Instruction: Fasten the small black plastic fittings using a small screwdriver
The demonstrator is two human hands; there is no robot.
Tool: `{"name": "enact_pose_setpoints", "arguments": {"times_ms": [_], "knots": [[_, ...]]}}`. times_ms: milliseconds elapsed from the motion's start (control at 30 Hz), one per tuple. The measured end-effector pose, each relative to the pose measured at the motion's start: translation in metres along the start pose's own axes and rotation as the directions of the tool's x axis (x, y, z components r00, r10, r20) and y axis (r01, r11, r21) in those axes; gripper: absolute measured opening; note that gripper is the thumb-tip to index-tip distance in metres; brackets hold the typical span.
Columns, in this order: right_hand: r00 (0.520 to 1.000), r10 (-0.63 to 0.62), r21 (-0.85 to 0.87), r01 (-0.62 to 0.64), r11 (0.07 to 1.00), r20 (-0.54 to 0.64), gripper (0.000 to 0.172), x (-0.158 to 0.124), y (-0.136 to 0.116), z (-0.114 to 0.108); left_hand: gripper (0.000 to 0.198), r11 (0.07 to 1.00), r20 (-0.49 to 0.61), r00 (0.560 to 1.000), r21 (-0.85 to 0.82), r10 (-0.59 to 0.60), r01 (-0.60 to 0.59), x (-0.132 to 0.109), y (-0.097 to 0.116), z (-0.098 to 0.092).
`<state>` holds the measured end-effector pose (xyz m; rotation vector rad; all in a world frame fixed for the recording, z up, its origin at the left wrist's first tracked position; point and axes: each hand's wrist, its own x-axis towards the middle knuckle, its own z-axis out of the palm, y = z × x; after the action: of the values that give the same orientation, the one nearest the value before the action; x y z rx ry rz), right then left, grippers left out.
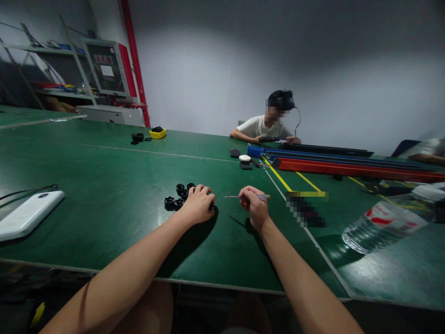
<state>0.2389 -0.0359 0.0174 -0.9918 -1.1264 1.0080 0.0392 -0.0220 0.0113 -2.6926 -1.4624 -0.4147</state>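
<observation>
- Currently, the left hand (pixel 196 204), at centre frame, has its fingers curled down over the near edge of a cluster of black parts (pixel 176 197) on the green table (pixel 104 185). It appears to grip one, though the hand itself hides the contact.
- The right hand (pixel 256 208), just right of centre, is clenched on a thin tool (pixel 233 196). The metal shaft points left at the left hand's knuckles, with a short gap between.
- Risk: a slip of the tip could jab the left fingers, since the point faces them directly.
- Risk: the loose parts beside the left hand could be knocked and scattered, as nothing restrains them.
- Risk: the water bottle (pixel 382 221), lying on its side at lower right, could roll if the right forearm swings outward.
</observation>
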Motion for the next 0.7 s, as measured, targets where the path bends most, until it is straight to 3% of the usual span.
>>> {"name": "enact_pose_setpoints", "arguments": {"times_ms": [700], "knots": [[1.0, -0.011, -0.012, 0.011, 1.0, -0.001, 0.018, 0.0028, 0.0027, -0.0018, 0.024, 1.0, 0.028, 1.0, 0.019, -0.005, 0.004, -0.0009, -0.0016, 0.003]]}}
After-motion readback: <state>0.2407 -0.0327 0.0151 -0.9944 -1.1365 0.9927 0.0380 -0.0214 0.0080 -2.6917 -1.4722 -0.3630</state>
